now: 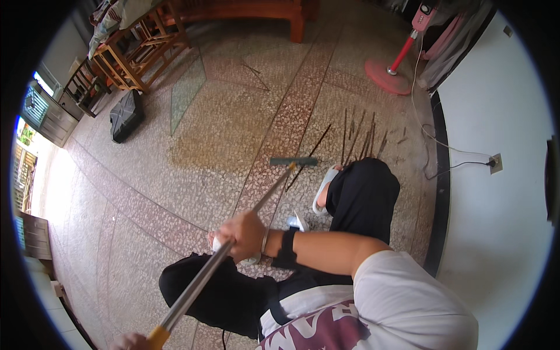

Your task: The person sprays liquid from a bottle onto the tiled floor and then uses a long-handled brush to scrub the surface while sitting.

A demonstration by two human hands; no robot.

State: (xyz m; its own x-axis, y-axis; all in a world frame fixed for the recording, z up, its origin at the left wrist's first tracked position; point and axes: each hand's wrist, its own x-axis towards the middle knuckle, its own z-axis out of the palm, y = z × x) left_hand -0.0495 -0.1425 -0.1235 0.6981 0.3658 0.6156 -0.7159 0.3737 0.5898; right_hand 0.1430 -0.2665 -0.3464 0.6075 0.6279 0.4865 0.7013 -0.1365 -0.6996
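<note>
My right hand (243, 235) is closed around the metal pole of a long-handled floor tool (199, 280), roughly midway along it. At the lower left edge my left hand (130, 342), cut off and blurred, is at the pole's yellow end grip (158, 337). The pole slants up and right to a narrow dark green crossbar head (294, 162) on the floor; broom or squeegee, I cannot tell. The head lies across a thin dark rod (321, 136). More rusty-looking rods (355, 131) lie side by side to the right, close to my slippered foot (324, 197).
On the terrazzo floor (205, 192) a greenish glass pane (188, 92) stands or lies ahead. A black case (127, 116) is at left, near a wooden frame table (140, 57). At right are a red fan base (388, 78) and a cord plugged into a wall socket (496, 163).
</note>
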